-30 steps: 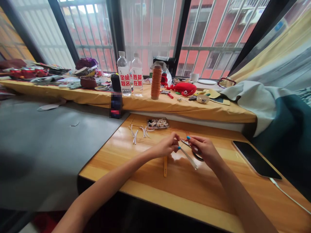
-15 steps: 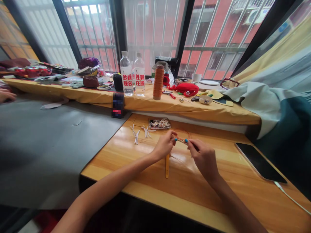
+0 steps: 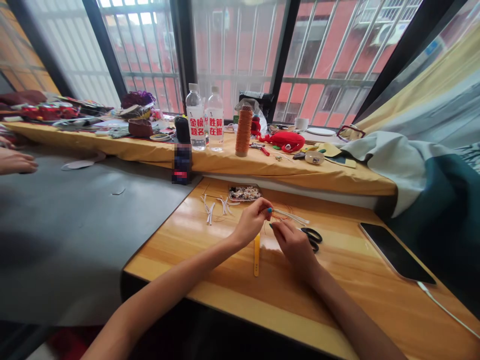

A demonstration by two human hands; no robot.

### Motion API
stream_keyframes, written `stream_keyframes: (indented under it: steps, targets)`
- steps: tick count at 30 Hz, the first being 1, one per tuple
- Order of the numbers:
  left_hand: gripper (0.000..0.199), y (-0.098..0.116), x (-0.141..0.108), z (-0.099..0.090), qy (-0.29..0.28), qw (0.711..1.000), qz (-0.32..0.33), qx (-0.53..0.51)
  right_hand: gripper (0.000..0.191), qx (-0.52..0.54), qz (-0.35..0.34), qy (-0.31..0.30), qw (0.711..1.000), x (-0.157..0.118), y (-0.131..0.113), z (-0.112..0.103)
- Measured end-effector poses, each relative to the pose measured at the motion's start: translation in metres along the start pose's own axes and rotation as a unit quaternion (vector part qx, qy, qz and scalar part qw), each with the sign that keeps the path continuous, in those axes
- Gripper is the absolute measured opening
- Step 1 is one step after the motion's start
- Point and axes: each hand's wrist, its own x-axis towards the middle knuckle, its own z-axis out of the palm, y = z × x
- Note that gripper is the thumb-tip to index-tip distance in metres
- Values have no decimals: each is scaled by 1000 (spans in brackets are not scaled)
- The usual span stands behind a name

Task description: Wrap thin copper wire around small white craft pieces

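My left hand (image 3: 255, 219) is closed in a pinch on a bundle of thin white strips (image 3: 294, 216), whose free ends point right over the table. Just below and to the right, my right hand (image 3: 294, 243) has its thumb and fingers pressed together near the strips. A thin orange thread (image 3: 287, 209) runs beside the fingertips; what my right hand pinches is too small to make out. Black-handled scissors (image 3: 314, 235) lie right behind my right hand, their blades hidden. Below my left hand lies a flat yellow stick (image 3: 256, 260).
A clear tray of small pieces (image 3: 245, 192) and loose white strips (image 3: 210, 209) lie beyond my hands. A phone (image 3: 395, 252) with a cable is at right. On the ledge stand two bottles (image 3: 215, 120) and an orange thread spool (image 3: 244, 131). Another person's hand (image 3: 17, 161) is at far left.
My right hand has moved down and left, off the white strips, whose ends now show. The scissors' handles have come into view. The other person's hand reaches further in.
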Motion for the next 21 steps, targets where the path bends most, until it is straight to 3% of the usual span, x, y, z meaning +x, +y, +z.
stream_keyframes:
  steps: [2,5,8,12,16,21]
  targets:
    - [4,0,-1,0,-36,999,11,23,24,110,91,-23,989,1,10,0]
    - [3,-2,-2,1,-104,992,17,64,30,272,224,-110,929,4,24,-3]
    - [10,-7,-1,1,-163,980,11,109,31,323,261,-148,897,10,35,-9]
    - [21,-15,0,0,-229,953,16,196,24,253,189,-182,931,14,39,-18]
    - [36,-20,-2,-2,-239,927,31,289,27,69,48,-141,986,11,31,-20]
    - [55,-22,-1,-4,-213,918,59,330,26,-153,-76,-84,982,10,15,-23]
